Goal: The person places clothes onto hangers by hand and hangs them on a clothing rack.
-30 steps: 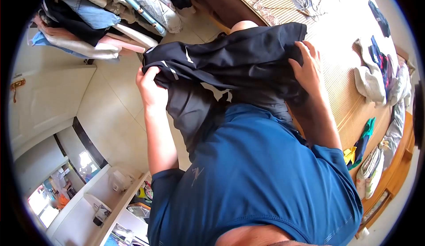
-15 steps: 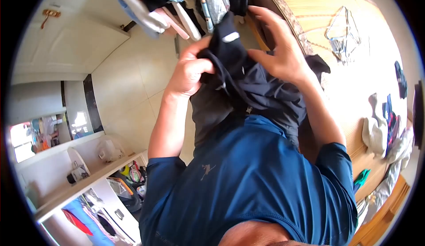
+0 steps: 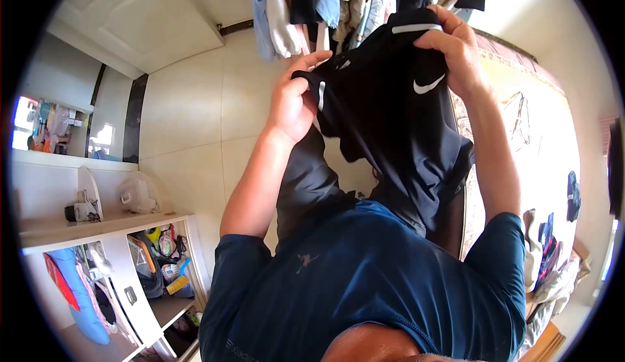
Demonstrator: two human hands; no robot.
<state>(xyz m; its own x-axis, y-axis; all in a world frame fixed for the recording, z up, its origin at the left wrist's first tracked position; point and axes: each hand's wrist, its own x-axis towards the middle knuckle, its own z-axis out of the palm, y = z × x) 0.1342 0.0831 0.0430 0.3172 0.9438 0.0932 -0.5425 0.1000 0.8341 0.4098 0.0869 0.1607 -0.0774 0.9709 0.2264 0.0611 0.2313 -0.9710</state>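
Note:
A black garment with a white swoosh (image 3: pixel 397 95) is stretched between my hands in front of my knees; its exact kind is hard to tell. On the left, my left hand (image 3: pixel 294 101) pinches one corner beside a short white stripe. My right hand (image 3: pixel 461 53) grips the upper right edge, where another white stripe runs, just above the swoosh. The cloth's lower part hangs in folds over my right leg. Part of my dark grey trousers (image 3: pixel 306 173) shows below my left hand.
Clothes on a rack (image 3: pixel 329 4) hang just beyond the garment. To the right is a bed (image 3: pixel 485 167) with a wire hanger (image 3: pixel 519 118) and several clothes (image 3: pixel 556 274) on it. A shelf unit (image 3: pixel 111 232) stands at the left, beside the tiled floor (image 3: pixel 182 108).
The bunched black garment has been spread wide, and its swoosh now shows. My right hand has moved up and right and closed on its edge. The view has shifted.

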